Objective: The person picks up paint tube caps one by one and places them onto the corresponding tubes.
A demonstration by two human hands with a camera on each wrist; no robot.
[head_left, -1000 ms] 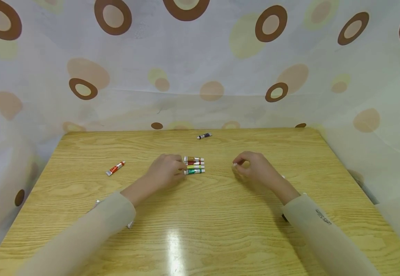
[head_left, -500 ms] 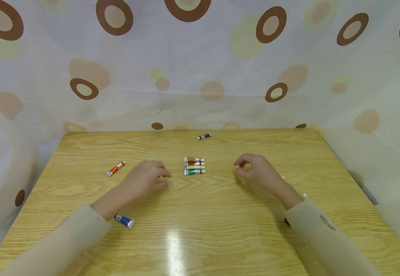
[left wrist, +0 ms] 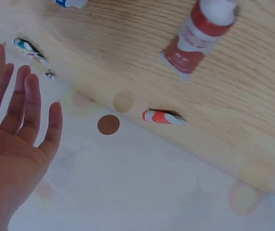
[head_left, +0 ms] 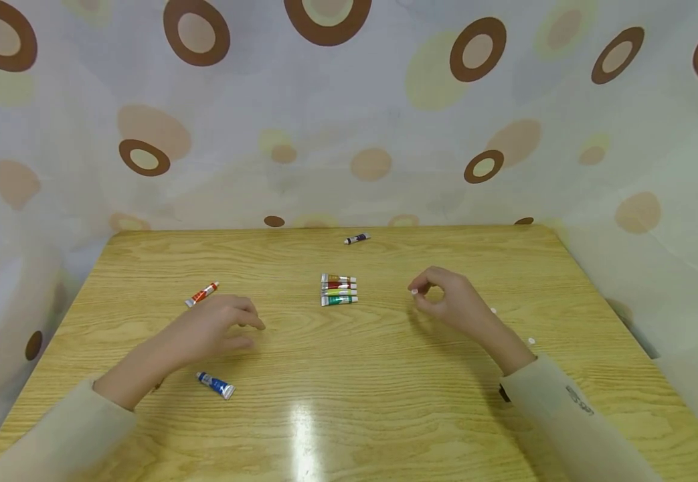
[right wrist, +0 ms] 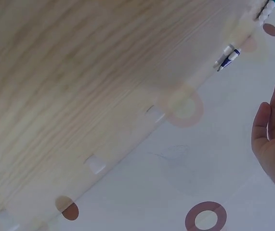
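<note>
Left hand [head_left: 216, 328] withdrawn from tube row [head_left: 338, 289], wrist view perhaps shows straight fingers [left wrist: 31, 103]

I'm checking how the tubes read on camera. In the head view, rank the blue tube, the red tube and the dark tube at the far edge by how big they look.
1. Blue tube and red tube: about alike; the blue one lies nearer the camera, so unranked.
2. Dark tube: smallest, though it lies farthest away, so its true size is unsure.

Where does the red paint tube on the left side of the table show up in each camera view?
Head: red paint tube lies left of centre, just beyond the left hand.
Left wrist: it sits mid-frame at the table's edge, right of the hand.
Right wrist: not in it.
Shared landmark: the row of four tubes, seen at upper left in the left wrist view.
</note>
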